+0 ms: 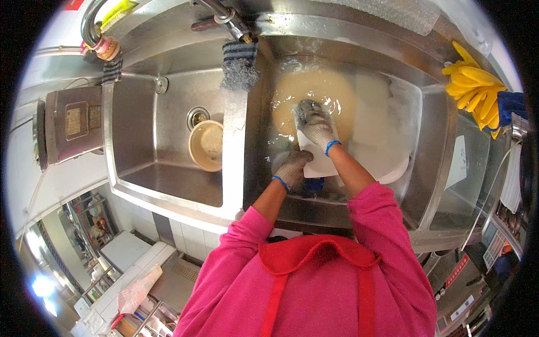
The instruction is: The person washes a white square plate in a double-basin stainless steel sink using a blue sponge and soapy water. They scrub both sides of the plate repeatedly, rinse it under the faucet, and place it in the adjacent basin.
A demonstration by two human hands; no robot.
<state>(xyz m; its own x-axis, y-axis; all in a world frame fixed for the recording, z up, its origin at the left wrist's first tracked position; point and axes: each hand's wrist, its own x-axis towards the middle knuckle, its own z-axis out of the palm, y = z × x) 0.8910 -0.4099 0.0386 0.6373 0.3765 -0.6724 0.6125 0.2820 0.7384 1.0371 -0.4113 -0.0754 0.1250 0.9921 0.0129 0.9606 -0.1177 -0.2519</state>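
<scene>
In the right basin of a stainless steel double sink [427, 168], cloudy water surrounds a white flat rectangular piece [318, 162], which looks like a plate or board. My left hand [294, 166], in a knitted glove, grips its lower left edge. My right hand [315, 122], gloved too and darkened at the fingers, lies over its upper part; whether it holds a scrubber is hidden. A round tan container or basin [349, 82] sits in the water beyond the hands. Pale, blurred pieces are submerged at the right, and a dark blue thing [315, 184] shows below the white piece.
A tan strainer basket [194, 147] stands in the left basin beside the drain. A grey scouring pad [240, 75] and striped cloth hang on the divider under a faucet [236, 27]. Yellow rubber gloves [480, 88] are at the right rim, a yellow brush [118, 14] behind.
</scene>
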